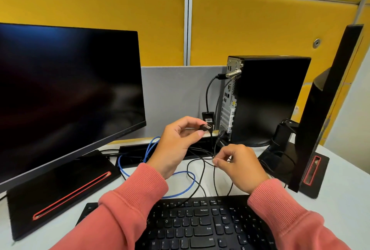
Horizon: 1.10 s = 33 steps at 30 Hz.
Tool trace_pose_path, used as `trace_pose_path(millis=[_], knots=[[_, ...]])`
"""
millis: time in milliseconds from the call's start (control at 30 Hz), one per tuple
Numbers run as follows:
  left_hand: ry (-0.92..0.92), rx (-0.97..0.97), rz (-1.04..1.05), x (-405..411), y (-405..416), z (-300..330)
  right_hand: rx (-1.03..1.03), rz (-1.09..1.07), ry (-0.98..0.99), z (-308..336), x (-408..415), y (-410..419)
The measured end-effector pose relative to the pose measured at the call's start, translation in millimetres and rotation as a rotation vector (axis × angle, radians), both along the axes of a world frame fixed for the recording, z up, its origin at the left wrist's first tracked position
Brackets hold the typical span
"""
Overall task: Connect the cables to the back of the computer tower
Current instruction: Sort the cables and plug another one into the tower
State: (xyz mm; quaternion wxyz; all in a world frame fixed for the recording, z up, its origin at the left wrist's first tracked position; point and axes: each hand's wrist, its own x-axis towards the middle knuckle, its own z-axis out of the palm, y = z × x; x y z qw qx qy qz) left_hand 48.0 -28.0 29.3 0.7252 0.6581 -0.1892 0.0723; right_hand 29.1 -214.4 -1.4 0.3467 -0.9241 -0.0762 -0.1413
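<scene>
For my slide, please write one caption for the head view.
Left hand holds a black cable plug near the computer tower; right hand pinches a thin cable.

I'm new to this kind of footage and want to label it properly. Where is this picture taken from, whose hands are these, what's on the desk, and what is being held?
There is one picture, taken by a wide-angle camera worn on a person's head, looking forward and down. There is no robot: the two hands in pink sleeves are that person's own.

The left hand pinches a black cable plug, raised above the desk and pointing toward the computer tower. The right hand pinches a thin black cable lower down, near the desk.

The tower stands upright with its metal back panel turned toward the left, and one black cable is already plugged in near its top. On the white desk there are also a dark monitor, a second monitor seen edge-on, a black keyboard and a loose blue cable.
</scene>
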Motion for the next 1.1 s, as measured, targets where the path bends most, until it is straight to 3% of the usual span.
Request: trace_pose_path(millis=[467,800,1100], knots=[[-0.042,0.037,0.036,7,12,1,0.011,-0.053,0.049,8,11,8],[-0.122,0.280,0.117,42,2,12,0.277,-0.276,-0.325,59,66,8],[-0.219,0.373,0.230,88,-13,19,0.254,-0.504,-0.600,109,136,-9]])
